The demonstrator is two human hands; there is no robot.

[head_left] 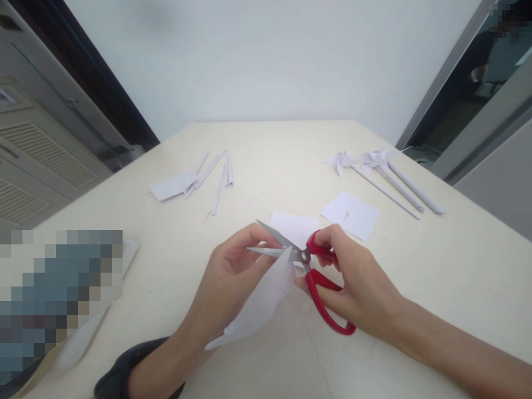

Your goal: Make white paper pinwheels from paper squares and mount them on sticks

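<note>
My right hand (pixel 353 282) grips red-handled scissors (pixel 320 280) above the near middle of the cream table (pixel 436 277). The steel blades are spread apart and point left, with the edge of a white paper sheet (pixel 261 302) between them. My left hand (pixel 226 280) pinches that sheet by its upper edge, fingers just under the blades. The paper hangs down toward me, folded or curled.
Two white paper squares (pixel 351 215) lie just beyond the hands. Several paper pinwheels on rolled sticks (pixel 386 177) rest at the right. Paper strips and a small sheet (pixel 195 180) lie at the left. A blurred patch covers the near left corner.
</note>
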